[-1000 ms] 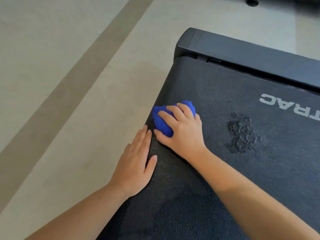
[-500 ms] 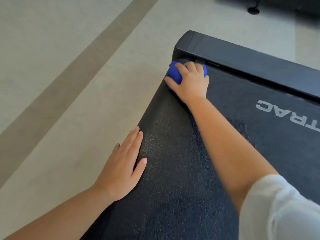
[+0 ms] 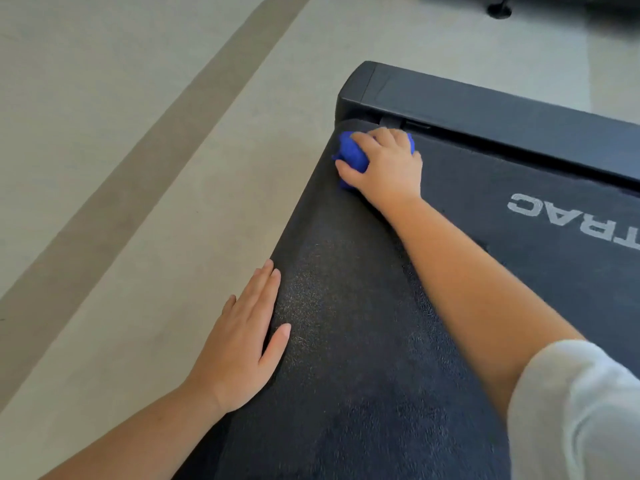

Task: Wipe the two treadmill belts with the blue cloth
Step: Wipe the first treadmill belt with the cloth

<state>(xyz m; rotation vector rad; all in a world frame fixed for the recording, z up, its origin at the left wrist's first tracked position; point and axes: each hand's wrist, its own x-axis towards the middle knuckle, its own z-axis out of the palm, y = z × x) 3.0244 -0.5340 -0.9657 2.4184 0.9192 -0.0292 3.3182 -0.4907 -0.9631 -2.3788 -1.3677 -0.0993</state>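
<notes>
Right hand (image 3: 384,168): at far left corner of belt (image 3: 346,358), palm down, fingers curled over cloth (image 3: 348,155), gripping it and pressing it onto belt surface.

Cloth: blue, bunched into a wad, mostly hidden beneath right hand. Visible left of the knuckles, between thumb and forefinger, and as a sliver past the fingertips on the far side. Touching belt. Just beside cover (image 3: 502,109); contact with cover not determinable.

Left hand (image 3: 239,344): flat, palm down, fingers straight and close together, holding nothing. Straddling near left edge of belt, with thumb on belt surface and fingers along the edge on the floor (image 3: 86,81) side. Well apart from cloth, nearer to camera.

Belt: dark, textured, running from bottom of view up to cover. White lettering (image 3: 571,220) "TRAC" at right, upside down in head view, cut off by frame edge.

Cover: black, smooth, set across far end of belt.

Right forearm (image 3: 467,289): stretched diagonally across belt from lower right toward far left corner. White sleeve (image 3: 581,410) at lower right corner of view.

Floor: pale, with darker stripe (image 3: 152,168) running diagonally at left. Dark round foot (image 3: 498,10) of some object at top edge, identity not determinable.
</notes>
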